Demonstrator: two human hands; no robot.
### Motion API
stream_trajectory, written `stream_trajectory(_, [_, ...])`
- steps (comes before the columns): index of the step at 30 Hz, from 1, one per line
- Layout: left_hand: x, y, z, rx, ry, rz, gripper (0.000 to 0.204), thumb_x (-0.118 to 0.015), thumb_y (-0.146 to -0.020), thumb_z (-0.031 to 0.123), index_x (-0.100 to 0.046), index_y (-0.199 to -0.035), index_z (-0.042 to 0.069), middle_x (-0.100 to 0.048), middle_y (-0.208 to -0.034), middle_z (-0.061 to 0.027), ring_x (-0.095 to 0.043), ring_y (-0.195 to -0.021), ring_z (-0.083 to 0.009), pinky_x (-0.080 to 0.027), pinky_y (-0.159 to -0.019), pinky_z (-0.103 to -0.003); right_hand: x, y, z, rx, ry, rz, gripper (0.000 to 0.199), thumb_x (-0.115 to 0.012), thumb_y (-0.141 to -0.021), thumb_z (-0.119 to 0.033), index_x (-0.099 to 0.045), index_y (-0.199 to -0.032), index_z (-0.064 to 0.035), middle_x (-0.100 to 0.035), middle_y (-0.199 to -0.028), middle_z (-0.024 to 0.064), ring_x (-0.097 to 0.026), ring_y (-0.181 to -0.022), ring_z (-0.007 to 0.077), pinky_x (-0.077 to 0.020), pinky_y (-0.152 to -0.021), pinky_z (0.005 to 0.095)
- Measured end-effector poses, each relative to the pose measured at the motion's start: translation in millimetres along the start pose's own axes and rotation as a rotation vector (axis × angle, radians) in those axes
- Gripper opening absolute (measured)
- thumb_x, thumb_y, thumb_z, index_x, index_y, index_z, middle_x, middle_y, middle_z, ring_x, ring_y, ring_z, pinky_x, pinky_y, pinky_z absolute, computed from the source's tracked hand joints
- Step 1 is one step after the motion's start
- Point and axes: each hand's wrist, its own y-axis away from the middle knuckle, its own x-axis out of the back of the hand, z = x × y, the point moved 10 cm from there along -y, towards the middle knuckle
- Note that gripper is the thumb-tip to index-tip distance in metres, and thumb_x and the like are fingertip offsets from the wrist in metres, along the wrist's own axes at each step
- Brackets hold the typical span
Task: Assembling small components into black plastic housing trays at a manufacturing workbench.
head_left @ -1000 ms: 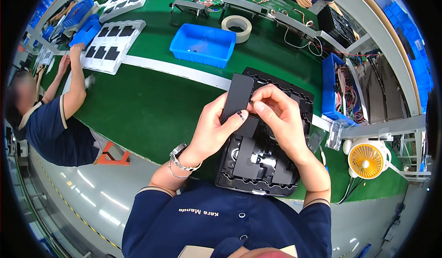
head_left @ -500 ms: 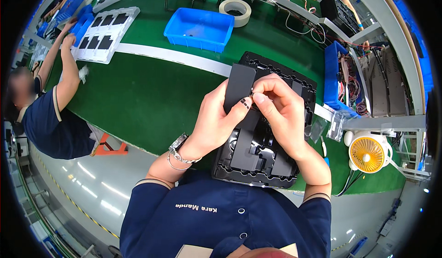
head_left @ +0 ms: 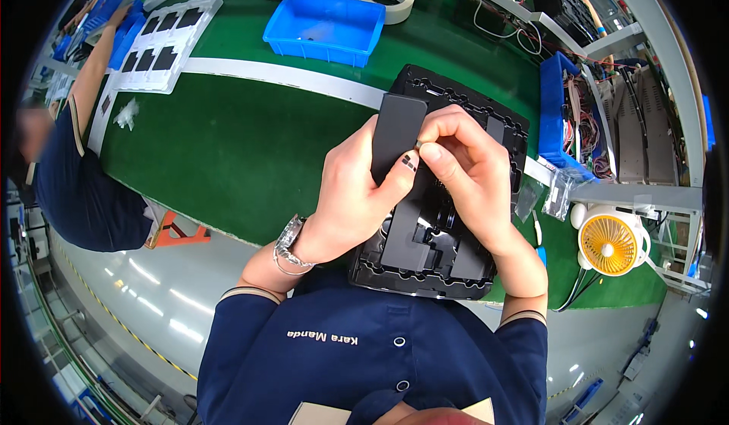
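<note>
My left hand [head_left: 345,190] grips a flat, matte black rectangular block [head_left: 399,129], with the thumb along its near right edge. Several tiny black squares [head_left: 409,162] are stuck on that thumb. Thumb and forefinger of my right hand [head_left: 478,178] are pinched together at the block's right edge; whatever small piece sits between them is too small to name. Beneath both hands lies a black moulded plastic tray [head_left: 414,76] with a wavy rim. Similar flat black pieces [head_left: 405,235] rest in its slots, partly hidden by my hands.
Beyond the tray stand a blue bin [head_left: 323,49] and a tape roll [head_left: 399,11]. To the right are a blue box of wires [head_left: 553,140], clear plastic bags [head_left: 558,193] and a yellow-and-white fan [head_left: 607,247]. At left, a co-worker [head_left: 91,190] reaches past a white tray [head_left: 140,82].
The view has shifted slightly, so the bench's far objects sit higher. My hands keep the same hold on the black block. The co-worker's arm has moved farther from the white tray.
</note>
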Motion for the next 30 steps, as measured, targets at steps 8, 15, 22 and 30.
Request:
stream_trajectory(8, [-6,1,-4,0.003,0.12,-0.016,0.028,-0.062,-0.09,0.011,-0.055,-0.114,-0.002,-0.063,-0.09,-0.0097,-0.061,-0.078,-0.0154,-0.05,-0.071,-0.03,-2,3,11,-0.179,-0.137,0.009,0.012,-0.061,-0.095,-0.01,-0.058,-0.098,0.0011,-0.058,-0.088,0.0004,-0.055,-0.084,0.0063,-0.0466,-0.075,0.0226])
stream_trajectory(15, [-10,1,-4,0.023,0.131,-0.023,0.028,-0.061,-0.09,0.01,-0.054,-0.115,-0.002,-0.063,-0.091,-0.0093,-0.059,-0.079,-0.0139,-0.05,-0.072,-0.03,3,1,5,-0.114,-0.078,0.035,0.01,-0.063,-0.093,-0.008,-0.06,-0.092,0.0012,-0.058,-0.085,0.0006,-0.054,-0.08,0.0062,-0.0467,-0.073,0.0223])
stream_trajectory(22, [-17,2,-10,0.143,0.26,-0.092,0.023,-0.058,-0.093,0.012,-0.056,-0.111,-0.001,-0.061,-0.09,-0.0054,-0.057,-0.08,-0.0106,-0.048,-0.073,-0.027,8,0,4,-0.09,-0.101,0.001,0.012,-0.062,-0.094,-0.009,-0.06,-0.098,0.0019,-0.059,-0.09,0.0021,-0.056,-0.084,0.0082,-0.0472,-0.076,0.0243])
stream_trajectory(30, [-86,44,3,0.901,1.604,-0.716,0.036,-0.033,-0.104,0.042,-0.042,-0.098,0.009,-0.043,-0.05,0.0025,-0.038,-0.035,-0.0048,-0.027,-0.037,-0.018,29,-8,-6,0.075,0.142,0.058,0.015,-0.066,-0.089,-0.012,-0.061,-0.089,0.002,-0.058,-0.09,0.0073,-0.056,-0.083,0.0159,-0.0454,-0.076,0.0281])
